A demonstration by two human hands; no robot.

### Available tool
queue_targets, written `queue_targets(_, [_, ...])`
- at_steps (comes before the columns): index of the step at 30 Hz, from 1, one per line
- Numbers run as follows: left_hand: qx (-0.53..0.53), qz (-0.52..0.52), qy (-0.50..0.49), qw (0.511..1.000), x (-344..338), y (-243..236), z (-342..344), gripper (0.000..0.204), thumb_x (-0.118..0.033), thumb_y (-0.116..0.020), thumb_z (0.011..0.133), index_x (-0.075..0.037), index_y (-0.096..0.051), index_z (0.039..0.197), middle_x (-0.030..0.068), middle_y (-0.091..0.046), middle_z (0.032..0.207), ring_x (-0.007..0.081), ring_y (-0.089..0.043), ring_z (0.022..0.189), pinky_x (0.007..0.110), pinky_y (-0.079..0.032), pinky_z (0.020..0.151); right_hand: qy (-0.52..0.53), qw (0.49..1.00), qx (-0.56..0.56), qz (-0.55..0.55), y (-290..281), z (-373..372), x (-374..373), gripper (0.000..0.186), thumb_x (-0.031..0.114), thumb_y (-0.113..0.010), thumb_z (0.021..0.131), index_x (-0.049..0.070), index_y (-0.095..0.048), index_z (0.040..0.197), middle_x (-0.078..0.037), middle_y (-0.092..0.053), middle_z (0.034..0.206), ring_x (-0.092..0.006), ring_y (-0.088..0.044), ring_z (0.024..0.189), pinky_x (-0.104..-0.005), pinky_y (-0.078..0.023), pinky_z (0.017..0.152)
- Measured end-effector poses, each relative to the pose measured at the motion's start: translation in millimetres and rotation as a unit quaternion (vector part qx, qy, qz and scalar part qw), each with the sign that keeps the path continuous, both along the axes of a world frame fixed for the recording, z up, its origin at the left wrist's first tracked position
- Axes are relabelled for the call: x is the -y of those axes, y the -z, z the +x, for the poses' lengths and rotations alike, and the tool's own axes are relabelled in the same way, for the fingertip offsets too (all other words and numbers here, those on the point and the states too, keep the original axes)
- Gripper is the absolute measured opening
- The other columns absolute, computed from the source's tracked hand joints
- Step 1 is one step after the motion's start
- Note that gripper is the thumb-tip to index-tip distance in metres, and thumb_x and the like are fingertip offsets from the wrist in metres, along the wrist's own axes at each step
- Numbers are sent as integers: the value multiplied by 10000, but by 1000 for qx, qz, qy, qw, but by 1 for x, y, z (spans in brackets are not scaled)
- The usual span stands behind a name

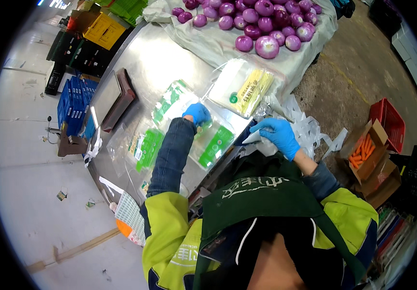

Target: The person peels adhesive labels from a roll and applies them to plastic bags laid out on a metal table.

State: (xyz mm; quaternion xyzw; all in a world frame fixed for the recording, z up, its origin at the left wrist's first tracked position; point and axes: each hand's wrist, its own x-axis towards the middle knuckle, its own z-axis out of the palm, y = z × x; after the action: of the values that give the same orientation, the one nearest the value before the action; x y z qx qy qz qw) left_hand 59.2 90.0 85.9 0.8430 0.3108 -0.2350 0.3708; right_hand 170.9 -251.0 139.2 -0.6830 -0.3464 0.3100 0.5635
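Note:
My left hand [198, 113], in a blue glove, is curled low over clear plastic bags with green printing [216, 147] on the metal table. Its fingertips are turned away, so what they grip is hidden. Close to my apron, my right hand [280, 137], also gloved in blue, has its thumb and fingers closed on a piece of white strip [252, 137]. A heap of loose white strips [303, 123] hangs at the table edge beside this hand. Just beyond both hands lies a stack of clear bags with a yellow label [247, 87].
Many purple onions [266, 47] rest on a pale sheet [196, 44] at the table's far end. A flat scale [114, 99] stands at the left edge. On the right are a carton of carrots [362, 151] and a red crate [388, 123]. Blue crates [75, 99] stand left.

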Motion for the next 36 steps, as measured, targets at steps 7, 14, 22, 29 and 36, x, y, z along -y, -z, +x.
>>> queue_targets(7, [21, 83, 6, 996, -14, 4, -11, 107, -89, -631, 814, -58, -723, 860, 151, -696, 747, 262, -690, 624, 375, -561, 583, 35, 945, 323, 43, -12, 12, -8, 155, 117, -768, 722, 72, -686, 846, -77, -628, 799, -271, -596, 712, -344, -487, 651])
queue_targets(14, [169, 595, 42, 784, -33, -26, -7, 256, -56, -525, 865, -79, -625, 1100, 163, -640, 1038, 286, -639, 980, 411, -516, 816, -2, 998, 51, -27, 5, 2, -14, 360, -14, -550, 847, 104, -696, 1154, -91, -712, 956, -137, -646, 855, -277, -512, 785])
queue_targets(22, [375, -131, -171, 902, 138, -63, -44, 307, -76, -671, 849, -3, -629, 1143, 133, -669, 1078, 192, -628, 974, 307, -493, 844, 16, 998, -9, -53, 20, -8, -24, 152, 87, -629, 896, 8, -691, 1011, -50, -703, 899, -85, -607, 793, -248, -501, 742])
queue_targets(29, [398, -101, -328, 851, 133, -71, -93, 114, -78, -676, 877, -17, -694, 971, 42, -685, 893, 111, -622, 816, 249, -496, 736, 23, 994, 35, -98, 22, -13, -5, 182, 91, -681, 854, 11, -684, 1018, -70, -698, 886, -124, -630, 791, -275, -511, 743])
queue_targets(36, [268, 170, -322, 892, 74, 18, -116, 392, -211, -790, 775, -12, -607, 1058, 103, -625, 941, 232, -592, 866, 360, -492, 779, -69, 979, 194, 2, 14, -13, -7, 249, 26, -712, 779, 80, -703, 1022, -70, -697, 1053, -228, -664, 958, -304, -518, 853])
